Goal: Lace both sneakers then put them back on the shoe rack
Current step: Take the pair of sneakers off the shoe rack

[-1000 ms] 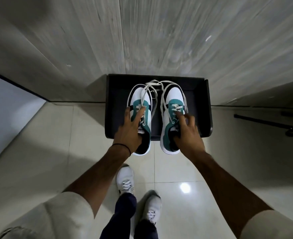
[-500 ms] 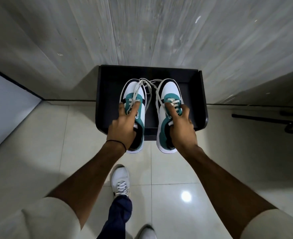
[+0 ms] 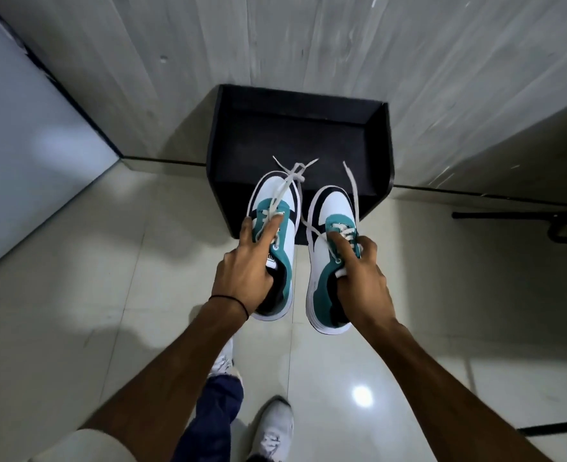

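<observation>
2 sneakers hang in my grip above the tiled floor, just short of the shoe rack's front edge, only their toes over it. My left hand is clamped on the left sneaker at its collar, fingers pressed along the tongue; my right hand is closed the same way on the right sneaker. I judge this hold keeps them level. Loose laces trail off both toes, so lacing looks unfinished. Beyond, the rack's dark shelf lies bare between 2 side walls, backed by the grey wall.
</observation>
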